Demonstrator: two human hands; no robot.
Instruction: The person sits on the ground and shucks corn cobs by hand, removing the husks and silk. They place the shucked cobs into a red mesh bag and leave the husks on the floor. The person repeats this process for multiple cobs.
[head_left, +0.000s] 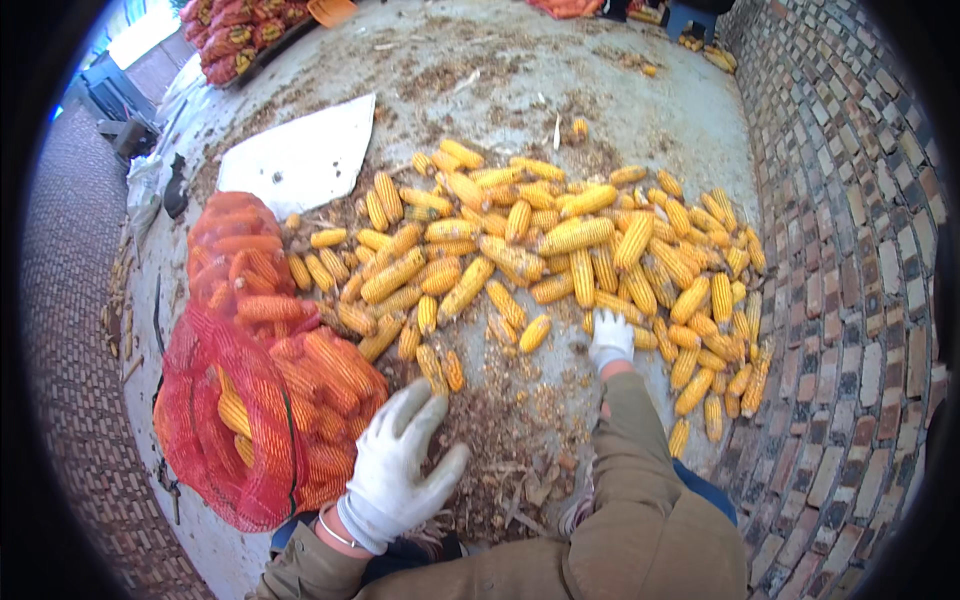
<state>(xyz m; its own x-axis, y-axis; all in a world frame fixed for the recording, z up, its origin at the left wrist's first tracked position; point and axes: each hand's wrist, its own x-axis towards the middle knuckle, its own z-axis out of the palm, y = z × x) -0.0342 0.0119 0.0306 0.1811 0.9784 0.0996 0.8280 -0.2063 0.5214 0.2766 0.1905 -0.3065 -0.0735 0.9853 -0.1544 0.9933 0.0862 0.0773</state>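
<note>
A wide pile of yellow corn cobs (577, 235) lies on the concrete floor in front of me. My right hand (612, 339), in a white work glove, reaches to the near edge of the pile, its fingertips at a cob; whether they grip it cannot be told. My left hand (405, 457), gloved too, is spread over the floor with nothing in it, just right of a red mesh sack (285, 420). That sack holds cobs, and its mouth gapes towards me with a cob showing inside. Another mesh sack (236, 247) with cobs lies behind it.
A brick wall (840, 262) runs along the right. A white sheet (307, 157) lies beyond the sacks. Stacked mesh sacks (240, 34) of cobs stand at the far left, near an orange object (331, 10). Husks and crumbs (510, 457) litter the floor. A blue stool (690, 22) stands far right.
</note>
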